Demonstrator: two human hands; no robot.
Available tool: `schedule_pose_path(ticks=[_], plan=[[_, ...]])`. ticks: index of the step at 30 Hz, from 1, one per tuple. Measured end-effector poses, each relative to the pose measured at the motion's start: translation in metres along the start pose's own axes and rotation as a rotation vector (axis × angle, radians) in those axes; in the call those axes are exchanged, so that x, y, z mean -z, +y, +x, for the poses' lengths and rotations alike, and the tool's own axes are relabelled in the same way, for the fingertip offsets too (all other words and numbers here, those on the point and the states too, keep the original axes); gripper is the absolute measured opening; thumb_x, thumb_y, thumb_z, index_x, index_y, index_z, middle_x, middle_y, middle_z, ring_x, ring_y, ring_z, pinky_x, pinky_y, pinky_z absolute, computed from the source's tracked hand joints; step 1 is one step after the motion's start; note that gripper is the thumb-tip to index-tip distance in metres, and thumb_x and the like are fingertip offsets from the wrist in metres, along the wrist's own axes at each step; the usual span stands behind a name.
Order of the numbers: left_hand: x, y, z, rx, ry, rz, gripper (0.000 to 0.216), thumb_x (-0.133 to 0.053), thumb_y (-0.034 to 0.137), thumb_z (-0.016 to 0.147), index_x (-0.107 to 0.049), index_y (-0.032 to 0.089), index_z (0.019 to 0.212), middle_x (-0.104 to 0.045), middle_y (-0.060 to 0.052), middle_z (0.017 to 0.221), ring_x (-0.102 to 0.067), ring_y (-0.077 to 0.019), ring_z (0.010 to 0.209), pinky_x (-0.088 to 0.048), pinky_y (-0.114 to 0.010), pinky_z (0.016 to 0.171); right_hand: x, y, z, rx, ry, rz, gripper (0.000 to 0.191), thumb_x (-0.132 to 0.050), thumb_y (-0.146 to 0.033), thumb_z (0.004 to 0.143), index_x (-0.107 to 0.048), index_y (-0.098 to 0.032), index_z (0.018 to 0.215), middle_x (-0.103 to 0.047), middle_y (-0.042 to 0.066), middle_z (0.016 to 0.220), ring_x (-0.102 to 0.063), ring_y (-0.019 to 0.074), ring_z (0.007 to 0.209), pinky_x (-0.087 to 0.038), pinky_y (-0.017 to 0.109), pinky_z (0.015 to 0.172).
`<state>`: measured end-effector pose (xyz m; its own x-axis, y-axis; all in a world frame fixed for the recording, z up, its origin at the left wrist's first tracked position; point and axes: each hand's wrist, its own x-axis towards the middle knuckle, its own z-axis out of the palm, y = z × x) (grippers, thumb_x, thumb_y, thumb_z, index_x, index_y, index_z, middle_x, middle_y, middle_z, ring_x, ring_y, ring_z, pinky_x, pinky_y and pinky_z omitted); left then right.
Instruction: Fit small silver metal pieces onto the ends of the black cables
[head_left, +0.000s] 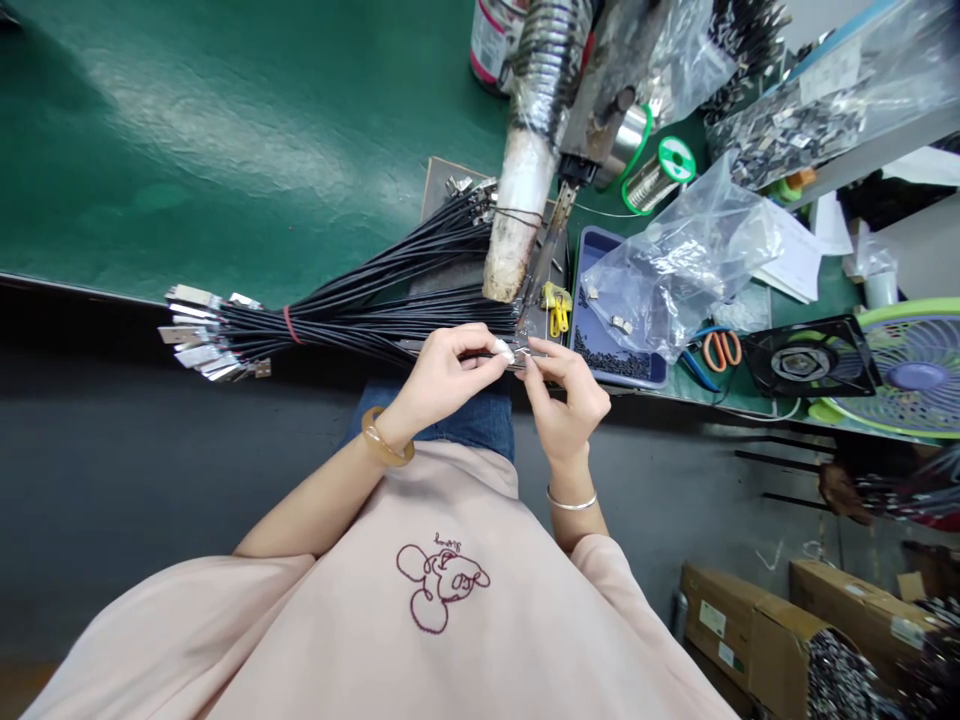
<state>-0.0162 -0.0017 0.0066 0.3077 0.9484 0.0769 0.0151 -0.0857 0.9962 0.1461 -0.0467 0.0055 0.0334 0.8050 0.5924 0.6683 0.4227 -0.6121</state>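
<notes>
My left hand [459,372] and my right hand [561,395] meet at the bench's front edge, fingertips pinched together. Between them is a small shiny metal piece [520,353], which looks like a cable connector; my fingers cover most of it. A pale covering wraps one left fingertip. Beside my left hand lies a bundle of black cables [360,325], tied with a red band [291,325] and ending at the left in flat metal connectors [202,335]. Right of the cables is a small yellow tool or fixture [556,308].
A white-wrapped duct nozzle [510,230] hangs just above the work spot. To the right are a blue tray [611,378] with small black parts, a plastic bag [682,260], solder spools [660,175], orange-handled scissors [721,350], a black fan [810,360] and a green fan [915,370].
</notes>
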Motion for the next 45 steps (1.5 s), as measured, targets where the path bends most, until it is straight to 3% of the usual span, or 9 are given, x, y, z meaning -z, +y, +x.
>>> schedule_pose_path(ticks=[8, 14, 29, 40, 43, 45], plan=[[-0.01, -0.002, 0.002, 0.051, 0.081, -0.062, 0.009, -0.063, 0.02, 0.076, -0.063, 0.016, 0.068, -0.06, 0.0, 0.071, -0.052, -0.0096, 0.063, -0.043, -0.02, 0.058, -0.003, 0.0, 0.01, -0.302, -0.105, 0.199, 0.012, -0.065, -0.027, 0.091, -0.062, -0.023, 0.081, -0.075, 0.003, 0.098, -0.073, 0.0156, 0.086, -0.065, 0.03, 0.074], [-0.014, -0.002, 0.008, 0.09, 0.112, -0.141, 0.011, -0.063, 0.025, 0.075, -0.062, 0.015, 0.069, -0.063, 0.0, 0.07, -0.06, -0.0128, 0.068, -0.049, -0.023, 0.066, -0.003, 0.003, 0.014, -0.386, -0.143, 0.24, 0.015, -0.067, -0.031, 0.09, -0.062, -0.022, 0.08, -0.074, 0.003, 0.101, -0.073, 0.0156, 0.086, -0.064, 0.03, 0.076], [-0.016, -0.003, 0.011, 0.058, 0.168, -0.078, 0.012, -0.063, 0.021, 0.078, -0.06, 0.016, 0.068, -0.058, 0.002, 0.067, -0.053, -0.0088, 0.062, -0.044, -0.019, 0.06, 0.001, 0.003, 0.029, -0.444, -0.212, 0.412, 0.016, -0.07, -0.025, 0.086, -0.061, -0.02, 0.075, -0.069, 0.0, 0.093, -0.07, 0.0104, 0.074, -0.063, 0.024, 0.07], [-0.016, -0.004, 0.008, 0.097, 0.099, -0.124, 0.012, -0.062, 0.022, 0.073, -0.06, 0.013, 0.065, -0.056, 0.001, 0.063, -0.049, -0.0083, 0.059, -0.039, -0.019, 0.057, 0.008, -0.002, 0.021, -0.428, -0.243, 0.38, 0.017, -0.067, -0.024, 0.089, -0.057, -0.021, 0.076, -0.071, 0.0, 0.093, -0.072, 0.0114, 0.073, -0.064, 0.023, 0.068], [-0.015, -0.003, 0.004, 0.105, 0.04, -0.069, 0.009, -0.06, 0.02, 0.074, -0.06, 0.014, 0.067, -0.055, 0.002, 0.063, -0.048, -0.0086, 0.059, -0.037, -0.02, 0.056, 0.013, -0.002, 0.017, -0.38, -0.15, 0.277, 0.01, -0.065, -0.029, 0.094, -0.06, -0.023, 0.087, -0.07, -0.003, 0.083, -0.069, 0.0094, 0.063, -0.057, 0.019, 0.054], [-0.012, -0.001, 0.0, 0.087, -0.055, 0.018, 0.009, -0.057, 0.017, 0.075, -0.06, 0.014, 0.067, -0.054, 0.002, 0.063, -0.044, -0.0081, 0.058, -0.033, -0.02, 0.055, 0.019, -0.003, 0.014, -0.266, 0.087, 0.161, 0.007, -0.065, -0.031, 0.095, -0.062, -0.025, 0.091, -0.066, -0.006, 0.074, -0.063, 0.0077, 0.053, -0.048, 0.019, 0.044]])
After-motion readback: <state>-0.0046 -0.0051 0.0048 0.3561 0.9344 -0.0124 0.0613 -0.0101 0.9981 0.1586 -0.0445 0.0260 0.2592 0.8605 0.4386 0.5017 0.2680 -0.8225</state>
